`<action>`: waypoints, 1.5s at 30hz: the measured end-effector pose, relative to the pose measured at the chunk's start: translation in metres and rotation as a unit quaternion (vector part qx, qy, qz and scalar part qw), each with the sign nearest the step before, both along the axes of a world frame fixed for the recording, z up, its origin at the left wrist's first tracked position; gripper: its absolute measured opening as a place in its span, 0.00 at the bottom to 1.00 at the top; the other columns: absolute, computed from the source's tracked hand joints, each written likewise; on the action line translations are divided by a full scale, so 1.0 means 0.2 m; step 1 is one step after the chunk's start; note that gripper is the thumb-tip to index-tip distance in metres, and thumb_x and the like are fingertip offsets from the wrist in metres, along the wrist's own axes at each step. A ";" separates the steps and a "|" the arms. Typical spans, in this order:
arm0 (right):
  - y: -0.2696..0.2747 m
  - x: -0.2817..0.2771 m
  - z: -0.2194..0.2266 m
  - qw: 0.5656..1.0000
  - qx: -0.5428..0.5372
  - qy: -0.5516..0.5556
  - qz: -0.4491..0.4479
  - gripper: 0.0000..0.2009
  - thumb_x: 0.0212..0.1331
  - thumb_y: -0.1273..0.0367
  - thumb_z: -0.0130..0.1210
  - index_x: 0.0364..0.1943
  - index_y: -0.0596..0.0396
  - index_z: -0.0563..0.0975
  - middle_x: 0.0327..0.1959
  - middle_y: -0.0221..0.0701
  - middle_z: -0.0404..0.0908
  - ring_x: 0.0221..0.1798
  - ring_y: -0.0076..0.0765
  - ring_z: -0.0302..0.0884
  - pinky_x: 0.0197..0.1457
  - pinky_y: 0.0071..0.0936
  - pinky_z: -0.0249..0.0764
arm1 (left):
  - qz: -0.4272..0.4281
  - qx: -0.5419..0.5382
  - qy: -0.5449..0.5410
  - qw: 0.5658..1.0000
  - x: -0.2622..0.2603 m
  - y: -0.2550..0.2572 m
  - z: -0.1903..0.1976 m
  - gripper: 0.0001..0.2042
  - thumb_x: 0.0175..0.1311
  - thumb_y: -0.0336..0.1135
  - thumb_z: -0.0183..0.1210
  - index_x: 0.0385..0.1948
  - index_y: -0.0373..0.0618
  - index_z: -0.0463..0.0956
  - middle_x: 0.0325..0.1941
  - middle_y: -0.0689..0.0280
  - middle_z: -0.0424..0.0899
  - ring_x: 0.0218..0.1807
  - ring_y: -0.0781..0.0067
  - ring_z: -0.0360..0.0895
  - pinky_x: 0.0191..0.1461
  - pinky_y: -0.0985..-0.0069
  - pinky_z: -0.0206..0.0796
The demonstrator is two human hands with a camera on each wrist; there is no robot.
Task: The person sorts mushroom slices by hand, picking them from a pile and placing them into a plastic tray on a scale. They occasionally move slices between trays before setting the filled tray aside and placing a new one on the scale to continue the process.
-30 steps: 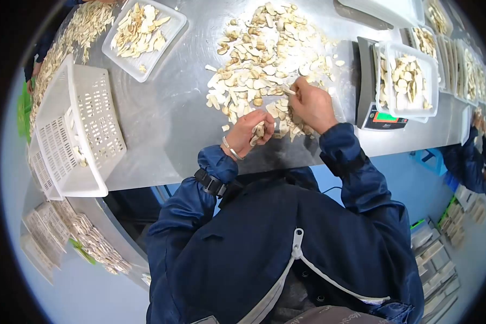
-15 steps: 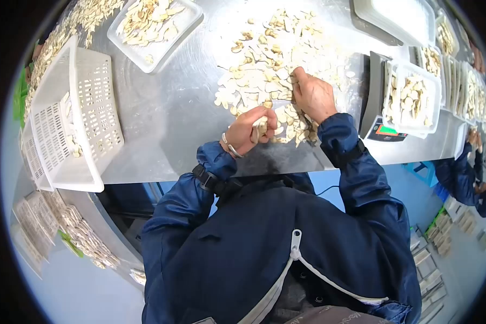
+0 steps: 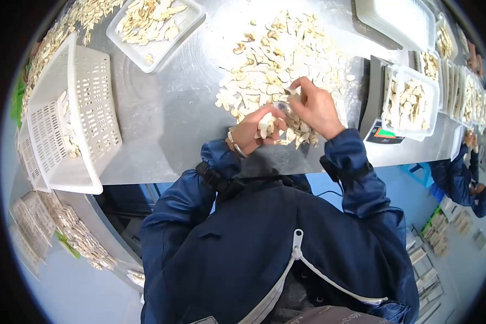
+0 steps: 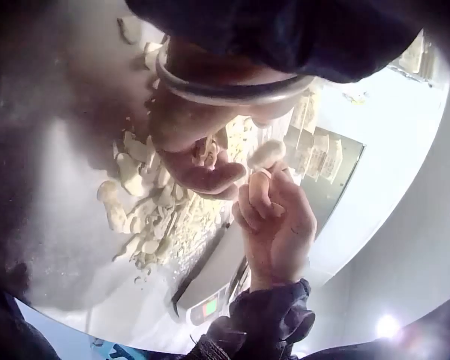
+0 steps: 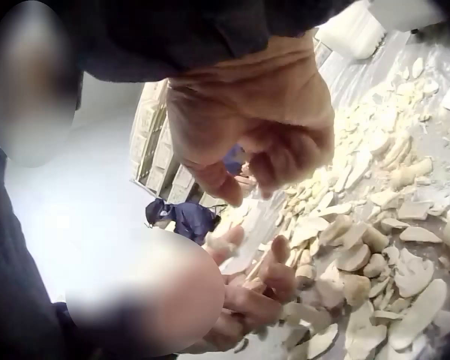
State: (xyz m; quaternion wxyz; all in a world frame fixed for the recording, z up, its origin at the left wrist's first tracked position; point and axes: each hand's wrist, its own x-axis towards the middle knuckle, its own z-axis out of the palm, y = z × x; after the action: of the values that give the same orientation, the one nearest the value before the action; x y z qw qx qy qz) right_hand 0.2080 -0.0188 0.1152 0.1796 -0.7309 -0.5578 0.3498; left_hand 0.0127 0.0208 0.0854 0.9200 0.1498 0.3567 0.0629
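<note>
Pale mushroom slices [image 3: 275, 59] lie spread over the metal table. My left hand [image 3: 249, 131], a bangle at its wrist, curls round a few mushroom slices [image 3: 267, 125] at the near edge of the pile. Just right of it is my right hand [image 3: 317, 110], above the slices with thumb and forefinger bent toward the left hand. In the left wrist view, a mushroom slice [image 4: 267, 154] shows at the right hand's [image 4: 276, 221] fingertips. The right wrist view has the right hand [image 5: 255, 120] over the pile and the left hand [image 5: 247, 307] below it, palm partly hidden.
A white perforated basket [image 3: 98, 108] with some slices stands left. A tray of slices [image 3: 186, 24] lies behind it. To the right, a filled tray [image 3: 432, 116] sits on a scale [image 3: 368, 110], beside stacked containers [image 3: 397, 19]. Another person [image 3: 459, 173] is at far right.
My right hand reached down at the pile, then drew back slightly, thumb and forefinger now turned toward the left hand. The left hand still holds its slices. The head view has shifted a little.
</note>
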 end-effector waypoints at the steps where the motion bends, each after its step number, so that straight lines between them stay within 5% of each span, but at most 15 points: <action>1: 0.02 0.00 -0.06 0.996 0.041 -0.085 0.001 0.11 0.56 0.66 0.57 0.40 0.55 0.74 0.18 0.36 0.77 0.22 0.42 0.76 0.29 0.36 0.70 | -0.012 0.014 -0.012 1.000 -0.01 0.01 -0.01 0.13 0.75 0.42 0.43 0.40 0.42 0.71 0.31 0.65 0.78 0.22 0.82 0.66 0.21 0.83 0.54; 9: 0.04 -0.02 -0.18 0.984 0.106 -0.143 -0.025 0.08 0.55 0.67 0.54 0.29 0.57 0.74 0.22 0.42 0.80 0.25 0.50 0.78 0.31 0.41 0.73 | -0.020 0.033 -0.034 0.999 -0.11 0.00 -0.08 0.11 0.74 0.38 0.43 0.40 0.43 0.72 0.31 0.66 0.77 0.22 0.83 0.64 0.22 0.84 0.52; 13: -0.02 -0.01 -0.06 0.980 -0.023 0.194 -0.033 0.10 0.56 0.67 0.59 0.39 0.56 0.78 0.16 0.32 0.72 0.18 0.29 0.69 0.25 0.29 0.65 | -0.007 0.030 -0.017 0.999 -0.09 0.02 0.00 0.11 0.73 0.38 0.42 0.41 0.43 0.71 0.32 0.65 0.77 0.22 0.81 0.66 0.23 0.84 0.54; 15: 0.03 -0.06 -0.04 0.996 0.020 0.076 -0.042 0.10 0.56 0.66 0.59 0.38 0.56 0.77 0.15 0.33 0.72 0.18 0.33 0.71 0.25 0.31 0.66 | 0.024 -0.050 0.031 0.998 -0.05 0.03 0.06 0.10 0.72 0.37 0.44 0.40 0.42 0.72 0.31 0.64 0.76 0.22 0.80 0.67 0.23 0.83 0.55; 17: 0.06 -0.07 -0.09 0.994 0.078 -0.075 -0.017 0.11 0.56 0.64 0.58 0.38 0.55 0.76 0.18 0.37 0.77 0.21 0.43 0.76 0.27 0.37 0.69 | 0.014 0.002 -0.026 1.000 -0.07 0.01 -0.01 0.11 0.72 0.38 0.43 0.39 0.43 0.72 0.31 0.65 0.76 0.23 0.79 0.69 0.23 0.83 0.56; 21: 0.10 -0.12 -0.18 0.982 0.113 -0.146 0.033 0.07 0.57 0.69 0.52 0.32 0.58 0.71 0.20 0.42 0.80 0.26 0.56 0.78 0.32 0.45 0.73 | -0.009 0.017 -0.043 0.999 -0.13 0.00 -0.07 0.12 0.72 0.41 0.43 0.37 0.45 0.73 0.29 0.67 0.76 0.25 0.80 0.71 0.23 0.83 0.56; 30: 0.05 -0.05 -0.12 0.996 0.033 -0.001 -0.078 0.05 0.56 0.68 0.54 0.30 0.55 0.74 0.19 0.42 0.78 0.24 0.52 0.78 0.31 0.44 0.73 | -0.014 0.058 0.040 0.997 -0.12 0.02 0.01 0.23 0.76 0.51 0.33 0.35 0.44 0.74 0.31 0.65 0.78 0.27 0.76 0.73 0.26 0.80 0.62; 32: 0.04 -0.07 -0.11 0.997 0.047 -0.052 -0.026 0.07 0.56 0.68 0.55 0.35 0.55 0.74 0.21 0.41 0.79 0.26 0.51 0.79 0.32 0.43 0.73 | -0.010 0.044 0.013 0.999 -0.12 0.02 -0.01 0.26 0.76 0.54 0.31 0.35 0.44 0.74 0.31 0.64 0.79 0.27 0.75 0.74 0.27 0.79 0.63; 35: 0.06 -0.09 -0.21 0.987 0.078 -0.128 0.048 0.09 0.57 0.68 0.55 0.40 0.52 0.73 0.22 0.41 0.80 0.27 0.50 0.80 0.31 0.43 0.73 | -0.003 0.033 0.006 0.999 -0.13 0.02 -0.04 0.22 0.76 0.49 0.35 0.34 0.44 0.74 0.30 0.64 0.78 0.28 0.76 0.73 0.27 0.80 0.62; 39: 0.06 -0.11 -0.23 0.984 0.116 -0.133 0.021 0.06 0.57 0.68 0.56 0.36 0.52 0.74 0.20 0.38 0.79 0.24 0.48 0.79 0.28 0.41 0.72 | -0.006 0.046 -0.010 0.999 -0.17 0.01 -0.06 0.12 0.72 0.37 0.42 0.33 0.43 0.74 0.31 0.65 0.77 0.28 0.77 0.72 0.27 0.81 0.61; 43: 0.01 -0.05 -0.11 0.996 0.022 -0.030 -0.084 0.07 0.57 0.66 0.57 0.35 0.54 0.76 0.17 0.37 0.77 0.22 0.42 0.77 0.28 0.36 0.71 | -0.016 0.075 -0.004 0.997 -0.18 -0.01 -0.07 0.14 0.73 0.39 0.40 0.37 0.42 0.74 0.32 0.64 0.78 0.29 0.77 0.72 0.28 0.82 0.62; 45: -0.02 -0.07 -0.02 0.996 -0.018 0.081 -0.028 0.08 0.56 0.67 0.57 0.38 0.54 0.77 0.17 0.36 0.76 0.21 0.40 0.76 0.27 0.35 0.70 | -0.024 0.090 0.019 0.995 -0.16 -0.02 -0.03 0.16 0.74 0.41 0.39 0.40 0.41 0.73 0.33 0.64 0.78 0.30 0.77 0.72 0.28 0.82 0.63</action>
State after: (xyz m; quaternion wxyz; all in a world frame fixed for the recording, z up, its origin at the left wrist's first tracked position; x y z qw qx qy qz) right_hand 0.1949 -0.0237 0.1109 0.2213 -0.7185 -0.5142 0.4127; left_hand -0.0192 0.0172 0.0801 0.8970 0.2417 0.3633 0.0700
